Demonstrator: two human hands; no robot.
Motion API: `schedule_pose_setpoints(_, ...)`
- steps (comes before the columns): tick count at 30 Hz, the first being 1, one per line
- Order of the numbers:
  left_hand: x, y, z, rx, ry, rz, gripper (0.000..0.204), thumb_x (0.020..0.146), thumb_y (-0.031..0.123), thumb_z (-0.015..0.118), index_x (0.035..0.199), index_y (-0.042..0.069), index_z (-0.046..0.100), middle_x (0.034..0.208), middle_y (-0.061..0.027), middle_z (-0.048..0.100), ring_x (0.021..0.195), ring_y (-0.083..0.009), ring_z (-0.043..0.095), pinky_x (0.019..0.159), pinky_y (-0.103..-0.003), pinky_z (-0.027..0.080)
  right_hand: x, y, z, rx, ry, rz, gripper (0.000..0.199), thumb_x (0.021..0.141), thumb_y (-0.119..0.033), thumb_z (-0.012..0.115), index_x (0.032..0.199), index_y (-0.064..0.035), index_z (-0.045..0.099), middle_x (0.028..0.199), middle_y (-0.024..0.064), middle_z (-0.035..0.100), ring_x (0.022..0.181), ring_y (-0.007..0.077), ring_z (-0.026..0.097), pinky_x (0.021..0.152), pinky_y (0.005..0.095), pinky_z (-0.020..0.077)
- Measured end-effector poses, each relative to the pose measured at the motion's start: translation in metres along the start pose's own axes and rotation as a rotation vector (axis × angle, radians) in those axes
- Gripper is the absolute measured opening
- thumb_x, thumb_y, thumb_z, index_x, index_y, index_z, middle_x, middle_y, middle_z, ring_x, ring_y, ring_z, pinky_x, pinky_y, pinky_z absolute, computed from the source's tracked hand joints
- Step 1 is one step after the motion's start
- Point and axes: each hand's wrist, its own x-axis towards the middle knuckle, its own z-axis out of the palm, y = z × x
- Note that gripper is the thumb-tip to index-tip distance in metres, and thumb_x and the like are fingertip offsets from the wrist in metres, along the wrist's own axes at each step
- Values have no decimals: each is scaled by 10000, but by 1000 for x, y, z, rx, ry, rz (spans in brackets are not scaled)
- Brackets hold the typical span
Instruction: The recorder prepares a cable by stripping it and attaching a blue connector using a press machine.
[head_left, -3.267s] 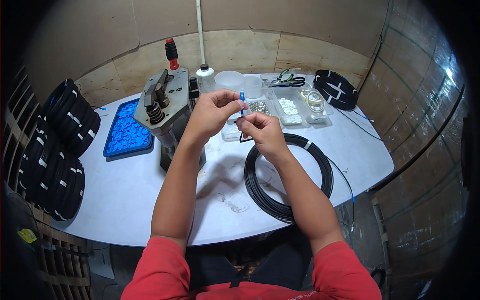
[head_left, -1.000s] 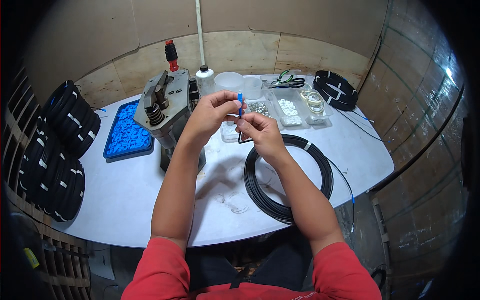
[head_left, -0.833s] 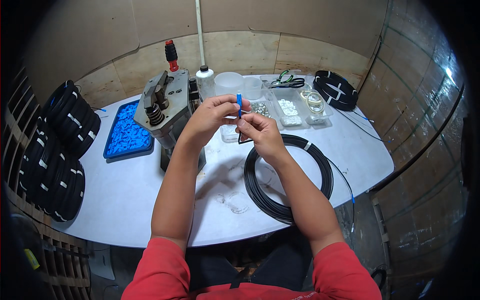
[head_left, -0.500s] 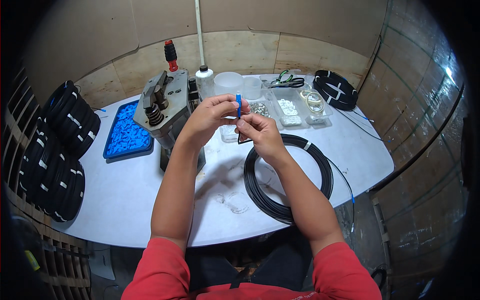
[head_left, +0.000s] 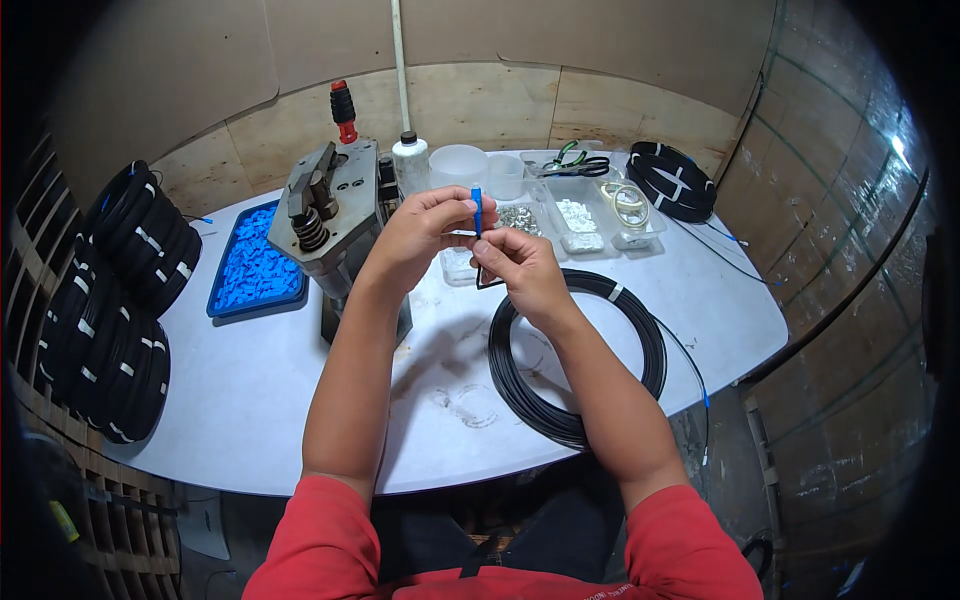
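Note:
Between the fingertips of my left hand [head_left: 428, 228] is a small blue cable connector [head_left: 477, 208], held upright with a pale tip at its top. Just below it, my right hand [head_left: 522, 268] pinches the end of a black cable [head_left: 484, 283] where it meets the connector. Both hands are raised over the middle of the table, close together. A coil of black cable [head_left: 502, 372] lies on the white tabletop under my right forearm, bound with a white band. My fingers partly hide the joint between connector and cable.
Left of my hands stands a metal press [head_left: 335, 215], beside a blue tray [head_left: 258, 312] of blue connector parts. Clear bins [head_left: 580, 242] with small white and metal parts, tubs, a bottle [head_left: 409, 160] and pliers [head_left: 568, 158] line the back. Stacked cable coils [head_left: 125, 330] fill the left side.

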Motion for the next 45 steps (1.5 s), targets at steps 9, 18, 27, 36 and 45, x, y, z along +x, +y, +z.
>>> schedule_pose_setpoints(9,-2,2,3,22,7,-3,272,926,180,600,1077,-32,679,986,-112,699,916,-186,677,838,-327,543,0,1,0,-5,10,3,171,944,-180,665,963,-11,682,855,48,672,755,95,599,664,251,504)
schedule_pose_setpoints(18,0,1,0,65,-13,18,261,928,183,605,1055,-29,689,971,-89,702,887,-168,674,828,-312,540,1,2,-1,-4,0,-17,168,934,-182,681,962,-16,682,830,35,671,740,78,591,641,240,489)
schedule_pose_setpoints(27,-1,0,4,90,-6,4,263,928,201,605,1045,-19,689,978,-83,701,885,-157,668,820,-305,535,1,4,1,-3,8,-42,144,930,-152,687,951,-10,681,817,19,675,709,53,570,621,221,457)
schedule_pose_setpoints(36,-1,0,3,97,-21,7,263,924,204,609,1042,-17,687,976,-78,697,888,-154,663,810,-300,532,0,4,1,-35,-3,-45,167,939,-174,677,944,-7,675,835,31,679,737,69,589,643,229,476)
schedule_pose_setpoints(45,0,-1,4,96,-24,10,263,923,212,615,1036,-14,687,952,-70,688,863,-141,647,784,-292,520,0,5,0,-59,-34,-47,190,950,-197,663,935,-8,667,854,43,675,769,92,604,662,243,501)
